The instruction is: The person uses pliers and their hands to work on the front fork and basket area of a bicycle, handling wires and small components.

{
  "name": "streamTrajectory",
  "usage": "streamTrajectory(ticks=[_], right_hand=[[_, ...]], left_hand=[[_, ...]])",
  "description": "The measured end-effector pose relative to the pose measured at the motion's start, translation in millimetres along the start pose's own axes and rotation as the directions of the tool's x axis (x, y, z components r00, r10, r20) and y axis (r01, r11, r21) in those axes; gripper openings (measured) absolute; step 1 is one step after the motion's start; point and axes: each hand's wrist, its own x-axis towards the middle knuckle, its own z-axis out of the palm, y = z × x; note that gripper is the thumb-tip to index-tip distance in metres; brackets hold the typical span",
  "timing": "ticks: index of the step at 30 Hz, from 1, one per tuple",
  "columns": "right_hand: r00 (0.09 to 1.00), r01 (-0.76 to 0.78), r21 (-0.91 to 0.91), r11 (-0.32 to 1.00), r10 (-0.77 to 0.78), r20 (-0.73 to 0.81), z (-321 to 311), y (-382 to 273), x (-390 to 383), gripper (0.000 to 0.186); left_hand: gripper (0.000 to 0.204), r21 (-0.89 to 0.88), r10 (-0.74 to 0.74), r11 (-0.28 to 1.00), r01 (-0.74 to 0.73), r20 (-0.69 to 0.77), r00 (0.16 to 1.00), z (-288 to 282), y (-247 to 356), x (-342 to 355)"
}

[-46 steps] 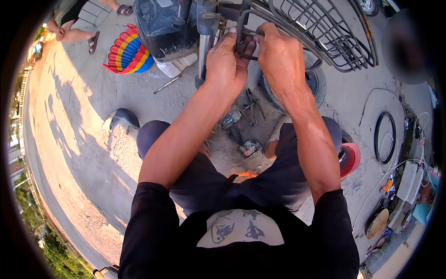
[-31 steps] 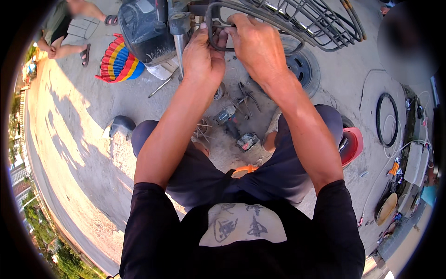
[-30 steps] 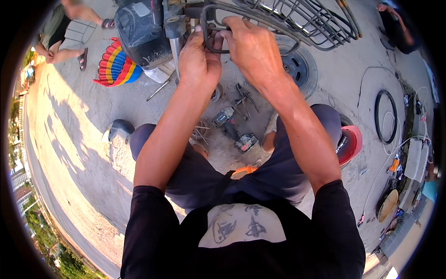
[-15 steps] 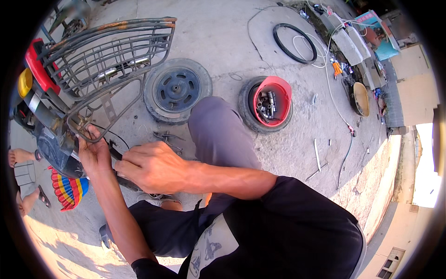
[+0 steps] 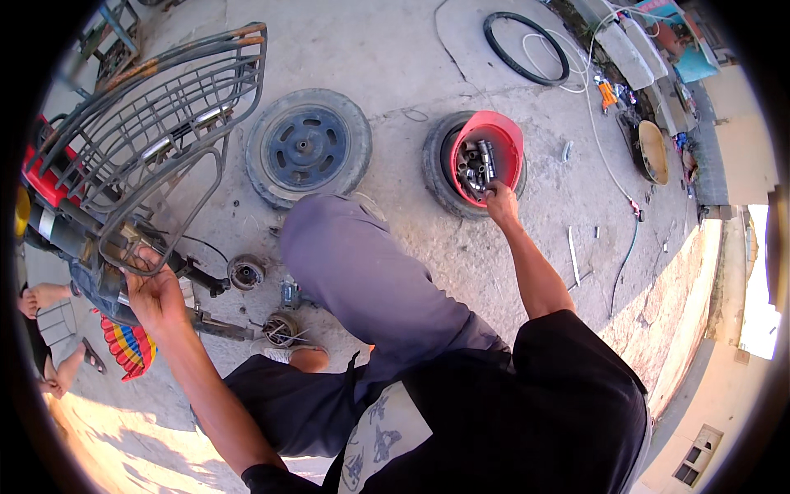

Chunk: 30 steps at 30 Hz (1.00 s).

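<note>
My left hand (image 5: 155, 290) is at the bicycle's front fork (image 5: 51, 236), just beneath the bent bar (image 5: 216, 173) of the black wire basket (image 5: 169, 107), with curled fingers around a small part there that is hard to make out. My right hand (image 5: 504, 202) reaches into a red helmet-shaped bowl (image 5: 513, 140) full of metal sockets, its fingers pinched at a silver socket (image 5: 487, 158) by the near rim. The bowl sits inside a tyre (image 5: 438, 183).
A wheel (image 5: 306, 146), hub parts (image 5: 245, 271), a black inner tube (image 5: 528, 72) and white hose (image 5: 589, 90) lie on the concrete. A metal pan (image 5: 653, 151) and blocks (image 5: 625, 53) line the right. Another person's foot (image 5: 45, 298) and striped object (image 5: 130, 346) are at the left.
My body has turned right. My right hand has left the basket's bracket and moved right to the red bowl of sockets; my left hand stays at the fork.
</note>
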Motion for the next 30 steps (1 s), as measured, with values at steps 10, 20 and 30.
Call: streamTrajectory(ticks=[10,20,30], right_hand=[[0.989,-0.02,-0.281,0.959,0.06,0.135,39.5,9.3,27.2,0.033],[0.991,0.134,0.712,0.689,-0.072,-0.116,-80.6,-65.0,43.4,0.036],[0.378,0.038,0.56,0.827,-0.531,0.759,-192.8,-349.6,-143.2,0.041]], left_hand=[[0.027,0.011,0.015,1.0,-0.015,0.011,1.0,2.3,-2.3,-10.4],[0.024,0.018,0.143,0.99,-0.142,-0.132,0.981,24.6,-28.3,-16.8],[0.016,-0.024,0.187,0.978,-0.207,-0.341,0.921,65.6,-51.6,-22.7]])
